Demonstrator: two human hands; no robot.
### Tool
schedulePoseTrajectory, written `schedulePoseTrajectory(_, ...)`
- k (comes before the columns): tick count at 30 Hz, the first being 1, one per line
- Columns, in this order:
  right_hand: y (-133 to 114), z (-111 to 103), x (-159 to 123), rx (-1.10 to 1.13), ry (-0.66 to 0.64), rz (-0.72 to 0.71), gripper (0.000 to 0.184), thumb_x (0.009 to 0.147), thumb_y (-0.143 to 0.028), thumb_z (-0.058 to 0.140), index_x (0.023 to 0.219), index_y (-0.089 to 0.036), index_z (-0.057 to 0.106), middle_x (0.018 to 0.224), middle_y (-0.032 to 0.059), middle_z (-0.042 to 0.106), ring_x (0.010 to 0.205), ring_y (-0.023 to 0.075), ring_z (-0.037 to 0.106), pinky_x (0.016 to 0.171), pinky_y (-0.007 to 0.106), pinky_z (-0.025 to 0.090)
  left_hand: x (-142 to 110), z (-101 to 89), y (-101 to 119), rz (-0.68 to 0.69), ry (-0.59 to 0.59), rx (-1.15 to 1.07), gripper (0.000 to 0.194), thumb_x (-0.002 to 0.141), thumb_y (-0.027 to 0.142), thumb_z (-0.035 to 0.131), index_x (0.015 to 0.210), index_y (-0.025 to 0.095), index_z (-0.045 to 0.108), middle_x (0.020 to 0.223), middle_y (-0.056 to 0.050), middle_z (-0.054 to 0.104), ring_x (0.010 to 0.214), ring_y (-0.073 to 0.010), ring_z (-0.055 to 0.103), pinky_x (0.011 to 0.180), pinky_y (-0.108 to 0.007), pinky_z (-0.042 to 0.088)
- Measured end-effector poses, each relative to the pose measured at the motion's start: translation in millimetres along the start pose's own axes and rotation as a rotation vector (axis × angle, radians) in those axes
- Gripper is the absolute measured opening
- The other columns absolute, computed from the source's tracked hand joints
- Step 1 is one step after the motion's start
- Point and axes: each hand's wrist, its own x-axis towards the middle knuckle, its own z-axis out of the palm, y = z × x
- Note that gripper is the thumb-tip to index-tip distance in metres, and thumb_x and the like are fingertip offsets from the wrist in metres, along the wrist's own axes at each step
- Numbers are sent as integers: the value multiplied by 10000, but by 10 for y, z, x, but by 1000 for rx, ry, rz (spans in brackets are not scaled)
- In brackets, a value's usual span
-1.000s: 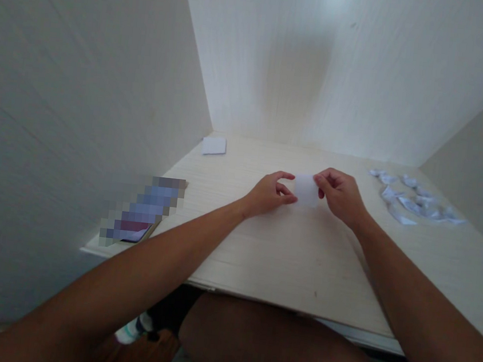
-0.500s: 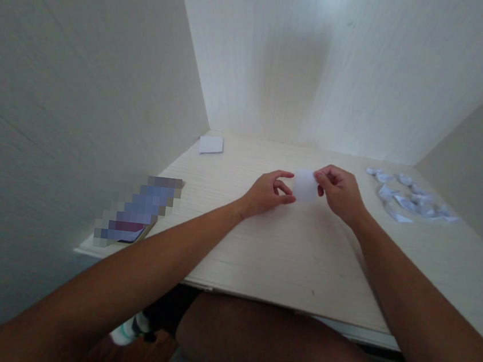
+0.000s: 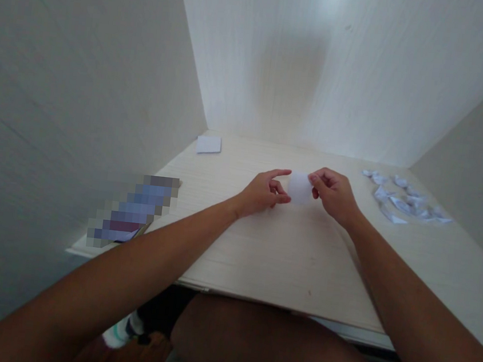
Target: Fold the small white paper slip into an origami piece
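Observation:
A small white piece of paper [image 3: 299, 188] is between my two hands above the middle of the table, its outline looking slightly bowed. My right hand [image 3: 334, 195] pinches its upper right corner between thumb and fingers. At the left edge, my left hand [image 3: 264, 192] spans the paper, index finger stretched toward the upper corner and thumb on the lower corner. The middle fingers of that hand are curled behind, and their exact contact is hard to see.
Several folded or crumpled white paper pieces [image 3: 407, 199] lie at the right of the table [image 3: 259, 258]. A white stack or pad of paper [image 3: 208, 145] lies at the back left. A blurred-out phone-like device [image 3: 135, 210] rests near the left wall. Panels enclose three sides.
The paper has gone from flat and square-looking to slightly bowed. Both hands appear shifted a little left, along with the whole view.

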Motion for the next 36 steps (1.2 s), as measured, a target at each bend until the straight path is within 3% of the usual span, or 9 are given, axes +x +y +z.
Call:
schedulePoseTrajectory(4, -21, -6, -5, 19, 1, -1, 413, 914, -580, 643, 745, -203, 626, 571, -11, 578, 527, 132, 492, 540, 285, 365, -7, 2, 23, -5, 28, -17, 918, 713, 132, 886, 1529, 94, 466, 843, -17, 722, 541, -69, 556, 517, -218, 435)
schedulePoseTrajectory(9, -29, -3, -13, 28, -20, 12, 421, 912, -589, 640, 743, -204, 623, 563, -17, 573, 516, 128, 483, 534, 284, 353, -26, -2, 60, -53, 16, -78, 971, 722, 106, 873, 1578, 123, 416, 722, 41, 674, 480, -65, 524, 492, -219, 405)
schedulePoseTrajectory(13, -25, -4, -15, 38, -21, 0, 389, 930, -546, 630, 754, -199, 624, 566, -15, 581, 520, 125, 489, 538, 284, 355, -40, 16, 98, -66, 60, -100, 1049, 709, 113, 897, 1610, 128, 361, 825, 1, 720, 516, -63, 550, 504, -219, 423)
schedulePoseTrajectory(19, -36, 22, -21, 56, -43, 33, 382, 911, -545, 652, 760, -195, 627, 545, -22, 575, 492, 114, 462, 510, 276, 327, -52, 15, 133, -107, 54, -91, 1007, 747, 119, 874, 1617, 162, 368, 734, 39, 697, 434, -48, 480, 434, -209, 344)
schedulePoseTrajectory(24, -70, 36, -32, 42, -32, 10, 369, 921, -517, 643, 750, -190, 632, 550, -20, 577, 495, 113, 471, 512, 268, 330, -58, 2, 116, -110, 68, -78, 1015, 749, 179, 899, 1617, 196, 375, 827, 19, 724, 438, -41, 507, 413, -212, 325)
schedulePoseTrajectory(36, -261, 58, -100, -90, 63, -190, 325, 978, -434, 613, 775, -184, 648, 601, -33, 549, 547, 113, 442, 546, 276, 323, -69, -8, 150, -5, 63, -241, 995, 716, 269, 940, 1582, 204, 454, 707, 91, 628, 381, -5, 347, 344, -209, 235)
